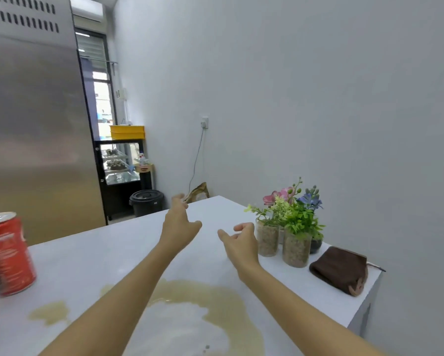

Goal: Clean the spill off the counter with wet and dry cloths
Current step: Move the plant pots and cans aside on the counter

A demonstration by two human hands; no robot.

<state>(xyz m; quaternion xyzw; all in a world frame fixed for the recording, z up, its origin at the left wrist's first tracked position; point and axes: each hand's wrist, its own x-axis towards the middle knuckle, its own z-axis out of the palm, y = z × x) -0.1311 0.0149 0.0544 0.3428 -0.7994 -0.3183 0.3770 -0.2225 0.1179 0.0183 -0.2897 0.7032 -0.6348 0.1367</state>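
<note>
A pale brown spill (215,301) spreads over the near part of the white counter (92,255), with a smaller patch (50,313) to its left. A folded dark brown cloth (340,269) lies at the counter's right edge. My left hand (179,224) and my right hand (241,242) are stretched out above the counter beyond the spill, fingers apart, holding nothing. The right hand hovers just left of the plant jars, well left of the cloth.
Red drink cans (7,255) stand at the left edge. Several glass jars with artificial plants and flowers (292,227) stand at the right, by the wall. Beyond the counter are a steel fridge (33,124), a black bin (146,202) and a display case (120,163).
</note>
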